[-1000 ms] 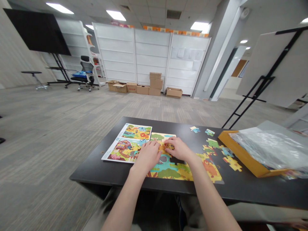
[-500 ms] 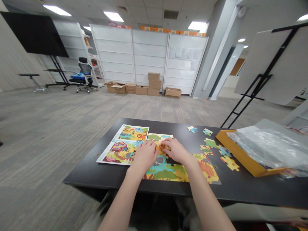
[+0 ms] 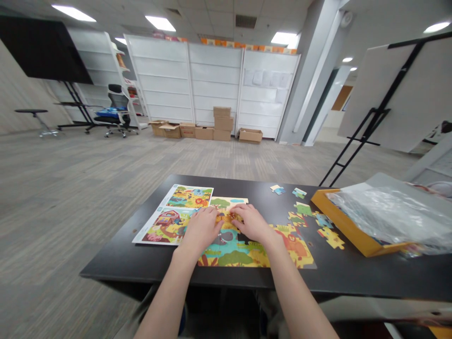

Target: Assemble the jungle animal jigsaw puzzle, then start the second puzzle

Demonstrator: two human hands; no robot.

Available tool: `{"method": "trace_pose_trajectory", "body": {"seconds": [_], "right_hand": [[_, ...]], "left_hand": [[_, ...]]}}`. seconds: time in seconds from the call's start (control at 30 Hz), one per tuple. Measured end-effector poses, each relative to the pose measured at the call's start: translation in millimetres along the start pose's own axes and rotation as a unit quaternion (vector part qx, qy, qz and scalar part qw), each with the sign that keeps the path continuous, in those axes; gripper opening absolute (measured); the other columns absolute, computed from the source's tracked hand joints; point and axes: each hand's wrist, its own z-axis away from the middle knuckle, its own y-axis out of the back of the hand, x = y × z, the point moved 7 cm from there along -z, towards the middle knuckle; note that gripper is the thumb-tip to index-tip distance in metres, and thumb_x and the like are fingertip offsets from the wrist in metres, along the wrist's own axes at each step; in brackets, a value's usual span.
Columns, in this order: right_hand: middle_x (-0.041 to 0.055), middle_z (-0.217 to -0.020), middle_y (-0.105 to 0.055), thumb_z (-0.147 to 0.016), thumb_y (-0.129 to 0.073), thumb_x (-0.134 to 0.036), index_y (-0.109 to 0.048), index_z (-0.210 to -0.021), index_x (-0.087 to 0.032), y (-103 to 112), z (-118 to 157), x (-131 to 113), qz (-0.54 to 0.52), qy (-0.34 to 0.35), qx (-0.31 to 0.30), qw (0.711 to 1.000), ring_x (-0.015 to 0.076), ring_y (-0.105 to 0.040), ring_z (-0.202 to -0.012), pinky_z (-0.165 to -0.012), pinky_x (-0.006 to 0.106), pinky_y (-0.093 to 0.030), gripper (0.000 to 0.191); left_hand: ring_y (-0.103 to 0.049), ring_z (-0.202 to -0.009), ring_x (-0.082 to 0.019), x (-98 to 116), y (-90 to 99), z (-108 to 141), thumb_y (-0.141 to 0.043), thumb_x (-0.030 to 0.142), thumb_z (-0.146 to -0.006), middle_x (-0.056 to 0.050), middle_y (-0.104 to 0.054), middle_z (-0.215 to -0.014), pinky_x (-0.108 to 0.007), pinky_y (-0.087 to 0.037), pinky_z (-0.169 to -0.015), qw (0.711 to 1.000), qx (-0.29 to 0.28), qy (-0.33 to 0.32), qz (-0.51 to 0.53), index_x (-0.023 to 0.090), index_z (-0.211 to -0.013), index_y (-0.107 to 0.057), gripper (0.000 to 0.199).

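Observation:
A partly joined jigsaw puzzle (image 3: pixel 235 258) with trees, a hippo and a lion lies on the dark table. Both hands meet at its upper part, on an orange-yellow puzzle piece (image 3: pixel 226 218). My left hand (image 3: pixel 201 230) has its fingers together and bent at the piece's left side, partly over the picture sheet. My right hand (image 3: pixel 252 223) curls its fingertips down onto the piece's right side; the fingers hide part of it. A dark gap shows in the puzzle just below the right hand. At the left lies the printed picture sheet (image 3: pixel 164 225).
Several loose puzzle pieces, among them a yellow one (image 3: pixel 332 238) and a green one (image 3: pixel 303 209), lie right of the puzzle. A yellow box (image 3: pixel 348 230) with clear plastic wrap (image 3: pixel 384 214) stands at the right. The table's (image 3: pixel 116 256) left edge borders carpeted floor.
The whole view has shifted slightly, so the table appears a little further left. Both hands stay at the same puzzle piece, which now seems to lie flatter among its neighbours.

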Motion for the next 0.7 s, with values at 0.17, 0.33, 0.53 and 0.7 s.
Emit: {"method": "trace_pose_trajectory", "body": {"seconds": [0.17,0.33,0.53,0.7], "right_hand": [[0.0106,-0.131,-0.067,-0.093,-0.063,-0.024,-0.069,-0.122,-0.021,0,0,0,-0.013,0.006,0.007,1.000,0.0262,-0.057,-0.123,-0.106,0.043,-0.043,0.029],[0.0108,-0.125,-0.068,-0.093,-0.065,-0.026,-0.072,-0.116,-0.023,2,0,2,-0.022,0.003,0.021,1.000,0.0250,-0.060,-0.119,-0.103,0.041,-0.046,0.025],[0.0102,-0.124,-0.068,-0.092,-0.066,-0.024,-0.073,-0.114,-0.022,3,1,3,-0.031,-0.007,0.021,0.999,0.0249,-0.060,-0.120,-0.104,0.039,-0.046,0.023],[0.0100,-0.125,-0.068,-0.092,-0.066,-0.023,-0.073,-0.116,-0.020,2,0,3,-0.028,-0.012,0.014,0.999,0.0246,-0.060,-0.120,-0.106,0.039,-0.045,0.024]], "left_hand": [[-0.063,-0.120,-0.031,5,1.6,3,-0.054,0.030,-0.098,-0.015,-0.069,-0.129,-0.044,-0.049,-0.101,0.999,-0.005,-0.006,-0.034,0.015,-0.115,-0.070,0.028],[-0.063,-0.120,-0.033,10,6.0,6,-0.052,0.031,-0.100,-0.015,-0.068,-0.130,-0.047,-0.051,-0.099,0.998,-0.015,-0.013,-0.061,0.015,-0.117,-0.070,0.030],[-0.064,-0.118,-0.031,9,6.9,6,-0.051,0.029,-0.100,-0.013,-0.069,-0.128,-0.045,-0.051,-0.099,0.998,-0.008,-0.005,-0.057,0.016,-0.113,-0.071,0.027],[-0.063,-0.117,-0.031,9,5.1,5,-0.051,0.028,-0.099,-0.013,-0.070,-0.125,-0.045,-0.049,-0.101,0.999,0.009,0.007,-0.046,0.014,-0.116,-0.069,0.029]]}}
